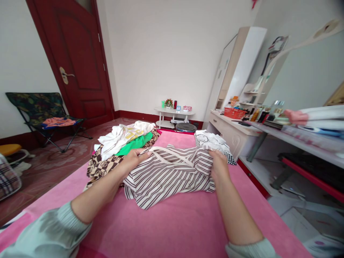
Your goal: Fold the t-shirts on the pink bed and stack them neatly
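Observation:
A white shirt with dark stripes [163,179] is stretched between my two hands over the pink bed cover [161,229]. My left hand [137,159] is closed on the shirt's upper left part, by the pale neckband. At the upper right, my right hand [219,165] grips a bunched part of the same shirt. The lower edge hangs loosely onto or just above the cover; I cannot tell which. Beyond my left hand lies a heap of clothes, with a white garment [120,138], a green one [135,143] and a brown checked one [99,165].
White printed clothing [212,141] lies at the bed's far right corner. A dressing table [225,123] with a red basket [234,113] stands to the right, near a desk [295,139]. A low white stand [174,111] is against the far wall. A folding chair [40,104] stands left.

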`<action>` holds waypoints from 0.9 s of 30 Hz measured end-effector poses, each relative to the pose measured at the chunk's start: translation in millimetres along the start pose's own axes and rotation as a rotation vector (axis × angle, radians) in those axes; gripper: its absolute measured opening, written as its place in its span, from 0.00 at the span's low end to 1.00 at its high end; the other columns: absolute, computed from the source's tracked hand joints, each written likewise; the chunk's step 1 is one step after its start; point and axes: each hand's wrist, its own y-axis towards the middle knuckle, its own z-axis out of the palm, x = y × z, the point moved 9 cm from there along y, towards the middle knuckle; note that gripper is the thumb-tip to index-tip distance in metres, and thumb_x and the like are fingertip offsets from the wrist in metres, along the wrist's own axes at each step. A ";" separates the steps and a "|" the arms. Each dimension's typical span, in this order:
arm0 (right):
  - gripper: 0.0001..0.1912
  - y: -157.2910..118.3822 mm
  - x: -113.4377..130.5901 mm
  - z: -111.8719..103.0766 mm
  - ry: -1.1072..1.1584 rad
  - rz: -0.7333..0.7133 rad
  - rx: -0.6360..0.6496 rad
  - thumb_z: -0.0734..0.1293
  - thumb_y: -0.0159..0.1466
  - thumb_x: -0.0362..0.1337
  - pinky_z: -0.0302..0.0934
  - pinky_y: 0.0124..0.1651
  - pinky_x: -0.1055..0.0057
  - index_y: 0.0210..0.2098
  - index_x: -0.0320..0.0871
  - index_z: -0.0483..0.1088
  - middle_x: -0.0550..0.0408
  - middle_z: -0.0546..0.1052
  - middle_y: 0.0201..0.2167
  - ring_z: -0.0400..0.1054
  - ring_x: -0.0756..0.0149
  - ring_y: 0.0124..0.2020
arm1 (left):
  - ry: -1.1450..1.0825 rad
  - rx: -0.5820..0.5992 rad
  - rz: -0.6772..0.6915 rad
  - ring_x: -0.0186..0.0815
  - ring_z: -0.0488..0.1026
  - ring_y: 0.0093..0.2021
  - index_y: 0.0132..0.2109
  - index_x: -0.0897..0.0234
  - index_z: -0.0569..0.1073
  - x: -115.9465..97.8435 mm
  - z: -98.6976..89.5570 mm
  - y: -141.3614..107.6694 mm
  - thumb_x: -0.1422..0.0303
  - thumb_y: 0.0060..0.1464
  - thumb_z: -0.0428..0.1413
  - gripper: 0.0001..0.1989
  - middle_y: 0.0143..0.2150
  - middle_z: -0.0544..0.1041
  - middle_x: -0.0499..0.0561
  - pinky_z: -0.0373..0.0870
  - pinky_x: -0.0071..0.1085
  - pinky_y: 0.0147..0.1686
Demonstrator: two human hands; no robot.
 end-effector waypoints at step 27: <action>0.20 -114.2 76.1 108.1 0.330 0.137 1.001 0.70 0.48 0.54 0.56 0.25 0.71 0.18 0.44 0.66 0.59 0.65 0.15 0.59 0.68 0.18 | 0.027 0.850 0.274 0.43 0.73 0.45 0.40 0.65 0.76 -60.0 138.2 -56.9 0.66 0.41 0.66 0.17 0.43 0.78 0.54 0.68 0.35 0.47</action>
